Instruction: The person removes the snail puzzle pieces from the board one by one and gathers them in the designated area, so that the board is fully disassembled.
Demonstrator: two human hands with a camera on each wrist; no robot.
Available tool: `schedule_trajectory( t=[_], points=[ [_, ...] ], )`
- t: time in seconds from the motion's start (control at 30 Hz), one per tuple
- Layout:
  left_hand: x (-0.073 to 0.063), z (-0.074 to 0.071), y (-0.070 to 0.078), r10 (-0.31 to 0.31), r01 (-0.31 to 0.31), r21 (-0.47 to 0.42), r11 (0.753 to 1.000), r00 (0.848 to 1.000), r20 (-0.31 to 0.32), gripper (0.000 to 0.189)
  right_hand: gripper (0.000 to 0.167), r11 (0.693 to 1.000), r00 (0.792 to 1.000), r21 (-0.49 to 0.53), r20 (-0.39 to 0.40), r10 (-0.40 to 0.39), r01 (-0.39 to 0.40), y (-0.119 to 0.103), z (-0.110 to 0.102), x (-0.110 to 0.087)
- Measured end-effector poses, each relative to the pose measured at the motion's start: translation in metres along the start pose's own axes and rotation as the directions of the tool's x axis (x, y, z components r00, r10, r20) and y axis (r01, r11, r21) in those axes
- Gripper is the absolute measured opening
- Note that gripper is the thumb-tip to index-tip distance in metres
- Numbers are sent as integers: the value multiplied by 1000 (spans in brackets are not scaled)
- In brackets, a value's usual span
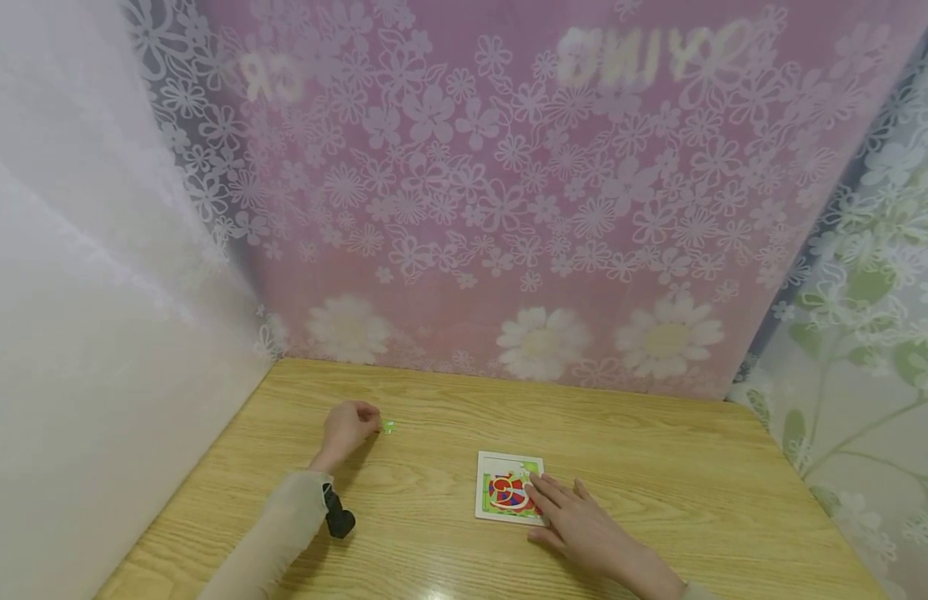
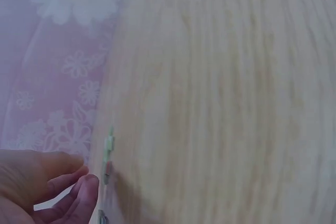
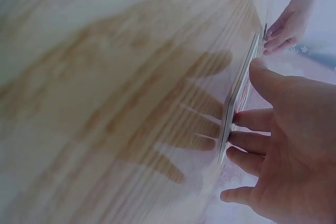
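A square puzzle board [image 1: 479, 492] with a white frame lies on the wooden table, bearing a red, blue and green picture with a pale patch at its upper left. My right hand [image 1: 587, 529] rests on its right side, fingers spread and fairly straight; the right wrist view shows those fingertips at the board's edge [image 3: 229, 116]. Farther left, my left hand [image 1: 348, 429] reaches over the table with curled fingers. At its fingertips is a small green puzzle piece [image 1: 389, 427]. Small flat pieces [image 2: 109, 144] appear nearly edge-on in the left wrist view. Whether the fingers pinch one, I cannot tell.
Behind the wood-grained table [image 1: 621, 442] hangs a pink flowered curtain [image 1: 464, 250]. Pale cloth [image 1: 96, 333] bounds the left side, and a leafy printed cloth [image 1: 869, 333] the right. A black strap mount [image 1: 339, 518] sits on the left wrist.
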State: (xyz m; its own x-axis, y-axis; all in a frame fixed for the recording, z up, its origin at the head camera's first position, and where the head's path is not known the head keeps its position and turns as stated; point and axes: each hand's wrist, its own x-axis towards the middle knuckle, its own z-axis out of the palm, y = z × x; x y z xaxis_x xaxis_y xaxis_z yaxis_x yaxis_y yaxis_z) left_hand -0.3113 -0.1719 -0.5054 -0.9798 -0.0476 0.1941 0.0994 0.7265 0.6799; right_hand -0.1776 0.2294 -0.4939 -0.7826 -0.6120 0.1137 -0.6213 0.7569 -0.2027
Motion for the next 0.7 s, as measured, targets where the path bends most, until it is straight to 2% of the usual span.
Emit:
schedule_trajectory(
  t=[0.17,0.37,0.5,0.7],
  points=[
    [2,-6,4,-30,28,-80,996,999,-13,23,65,1000,1000,24,5,5,-5,-1,-2,-1],
    [3,-11,14,-69,71,-209,975,997,19,28,66,999,1000,47,16,11,-12,-1,-4,-1],
    [2,-9,23,-47,53,-274,960,998,30,29,65,999,1000,40,15,9,-10,-1,-4,-2],
    [-3,0,41,17,7,-315,949,997,74,30,66,999,1000,48,15,8,-9,0,-3,-2]
  ],
)
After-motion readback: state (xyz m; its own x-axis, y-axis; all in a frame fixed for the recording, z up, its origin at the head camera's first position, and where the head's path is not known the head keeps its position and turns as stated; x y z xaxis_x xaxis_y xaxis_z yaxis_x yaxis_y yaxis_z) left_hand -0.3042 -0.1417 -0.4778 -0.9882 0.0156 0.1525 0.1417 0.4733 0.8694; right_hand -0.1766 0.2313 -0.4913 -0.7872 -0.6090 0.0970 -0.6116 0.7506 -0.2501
